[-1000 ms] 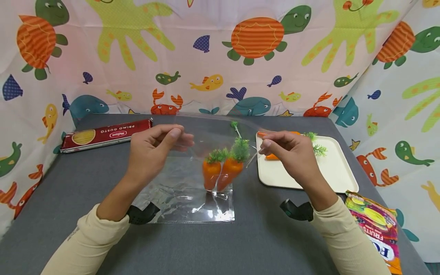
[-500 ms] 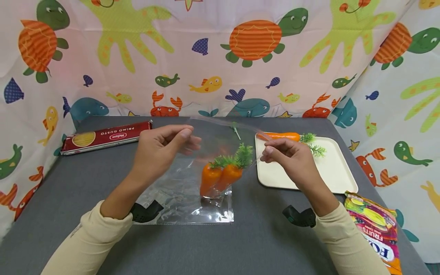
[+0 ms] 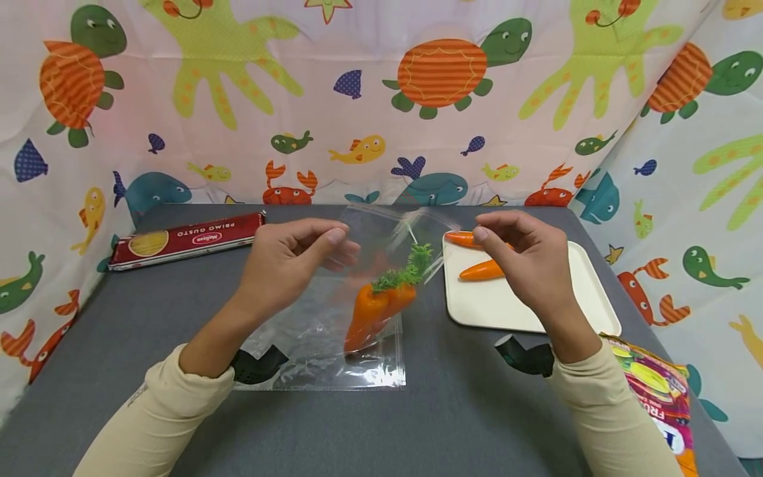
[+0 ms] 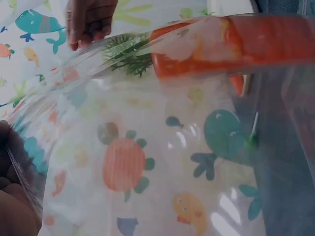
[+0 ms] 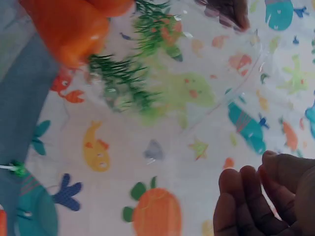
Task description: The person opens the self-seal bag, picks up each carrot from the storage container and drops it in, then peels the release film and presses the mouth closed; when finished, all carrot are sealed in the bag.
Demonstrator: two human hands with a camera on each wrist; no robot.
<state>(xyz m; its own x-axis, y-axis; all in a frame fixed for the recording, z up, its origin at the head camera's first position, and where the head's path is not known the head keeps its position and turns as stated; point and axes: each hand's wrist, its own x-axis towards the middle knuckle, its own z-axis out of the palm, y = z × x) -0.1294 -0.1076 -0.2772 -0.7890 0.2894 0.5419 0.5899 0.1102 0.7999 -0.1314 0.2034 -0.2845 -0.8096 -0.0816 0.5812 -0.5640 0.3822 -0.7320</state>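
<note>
Inside clear bag (image 3: 334, 318), two carrots (image 3: 375, 308)

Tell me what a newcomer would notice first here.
Probably the two orange toy carrots with green tops, inside a clear plastic bag at the middle of the grey table. The left hand pinches the bag's top edge. Behind hangs a bright sea-creature curtain.

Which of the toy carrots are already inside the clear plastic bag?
The two carrots with green tops, leaning together inside the clear bag between the hands. The other two carrots lie on the white tray, outside it.
</note>
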